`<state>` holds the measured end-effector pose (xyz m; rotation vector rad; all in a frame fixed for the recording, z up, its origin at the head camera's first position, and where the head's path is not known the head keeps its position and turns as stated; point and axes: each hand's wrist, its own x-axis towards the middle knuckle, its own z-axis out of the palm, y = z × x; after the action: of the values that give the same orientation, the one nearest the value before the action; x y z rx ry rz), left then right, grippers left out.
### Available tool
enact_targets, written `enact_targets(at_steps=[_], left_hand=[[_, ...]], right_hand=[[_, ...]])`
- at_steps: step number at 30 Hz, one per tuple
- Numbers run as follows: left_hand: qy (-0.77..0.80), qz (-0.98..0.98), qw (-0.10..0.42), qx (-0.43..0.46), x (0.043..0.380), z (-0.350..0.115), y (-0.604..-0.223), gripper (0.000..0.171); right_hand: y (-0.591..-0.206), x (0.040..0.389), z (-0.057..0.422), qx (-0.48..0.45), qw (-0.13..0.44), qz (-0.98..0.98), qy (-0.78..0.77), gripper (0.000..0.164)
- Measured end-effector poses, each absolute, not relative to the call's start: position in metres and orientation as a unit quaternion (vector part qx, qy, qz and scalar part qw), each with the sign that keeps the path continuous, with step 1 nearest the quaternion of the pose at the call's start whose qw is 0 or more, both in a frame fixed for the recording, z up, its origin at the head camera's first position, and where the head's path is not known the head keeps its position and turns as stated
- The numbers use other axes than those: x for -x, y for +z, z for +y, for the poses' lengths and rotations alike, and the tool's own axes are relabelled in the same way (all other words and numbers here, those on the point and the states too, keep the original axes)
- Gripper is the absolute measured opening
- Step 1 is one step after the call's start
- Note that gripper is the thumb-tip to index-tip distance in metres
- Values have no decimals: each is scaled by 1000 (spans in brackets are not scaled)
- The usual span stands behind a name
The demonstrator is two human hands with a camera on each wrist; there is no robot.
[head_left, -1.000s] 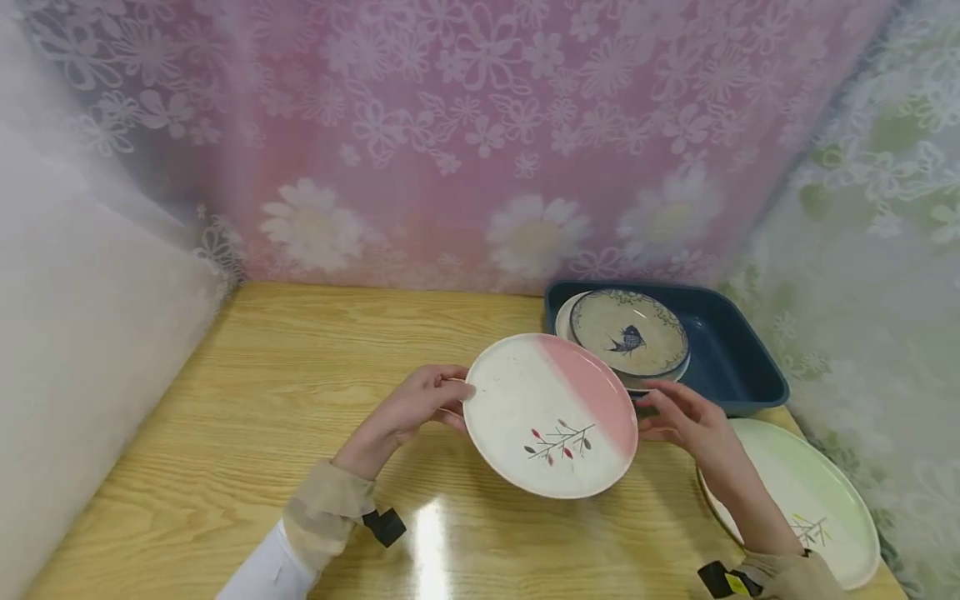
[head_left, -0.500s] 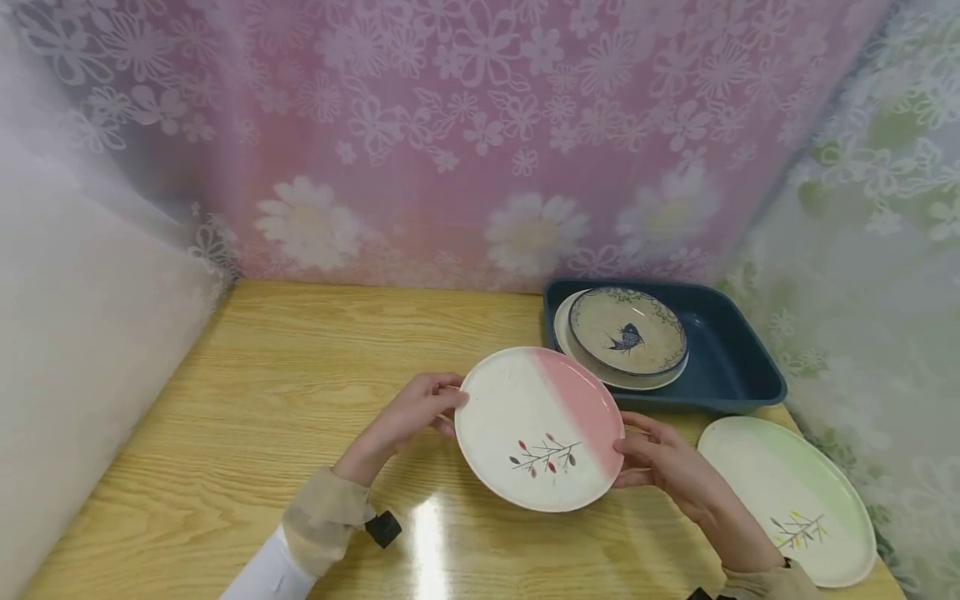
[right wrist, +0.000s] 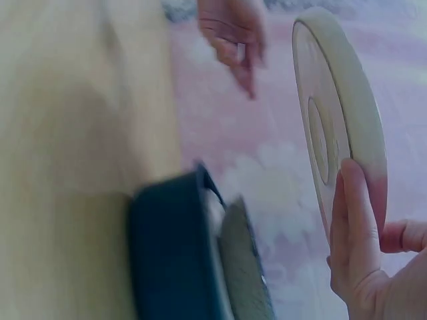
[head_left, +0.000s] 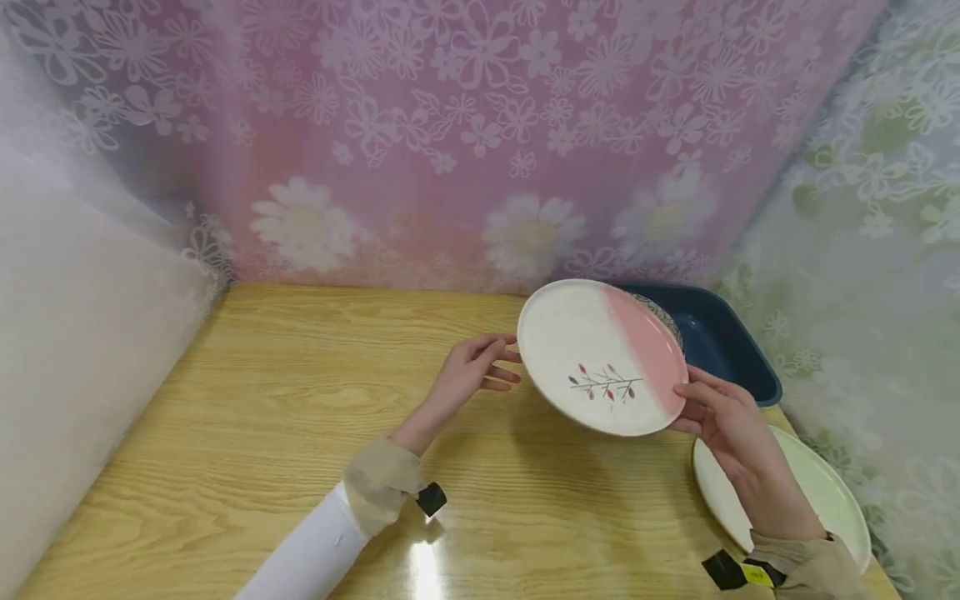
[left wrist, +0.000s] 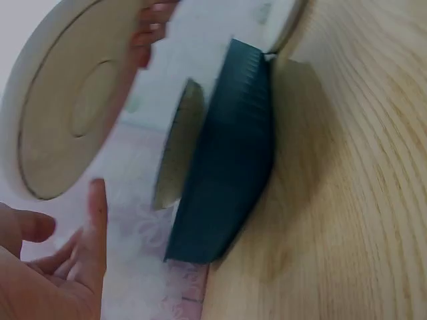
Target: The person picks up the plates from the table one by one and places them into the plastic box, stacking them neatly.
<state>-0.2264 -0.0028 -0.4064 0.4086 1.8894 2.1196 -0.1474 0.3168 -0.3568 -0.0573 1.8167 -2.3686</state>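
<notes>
A round plate [head_left: 577, 350], white with a pink band and a twig design, hangs tilted in the air, overlapping the dark blue basin [head_left: 705, 333] in the head view. My right hand [head_left: 727, 417] pinches its right rim, thumb on top and fingers beneath; the right wrist view shows those fingers [right wrist: 357, 207] against the underside. Off the plate's left rim is my left hand [head_left: 476, 367], fingers extended, with a gap to the plate in the left wrist view. Inside the basin lies a fish-patterned plate [left wrist: 179, 147], mostly hidden from the head camera.
Under my right forearm, a green-and-white plate [head_left: 825, 492] lies on the wooden table [head_left: 300, 417] near its right edge. A pink floral curtain [head_left: 450, 167] hangs behind the table. Pale cloth [head_left: 877, 292] borders the right side.
The pink-and-white plate has moved up and right over the basin, covering most of the fish-patterned plate. My left hand has let go of its rim; my right hand now grips it.
</notes>
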Motion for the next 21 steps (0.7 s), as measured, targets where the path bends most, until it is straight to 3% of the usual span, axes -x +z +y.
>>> enact_targets(at_steps=[5, 13, 21], left_hand=[[647, 742, 95, -150, 237, 30, -420, 41], [457, 868, 47, -189, 242, 67, -439, 85], [435, 878, 44, -194, 243, 78, -450, 90]], right_hand=[[-345, 164, 336, -3, 29, 571, -820, 27], [-351, 181, 352, -44, 4, 527, -848, 26], [-367, 184, 359, -80, 2, 519, -851, 28]])
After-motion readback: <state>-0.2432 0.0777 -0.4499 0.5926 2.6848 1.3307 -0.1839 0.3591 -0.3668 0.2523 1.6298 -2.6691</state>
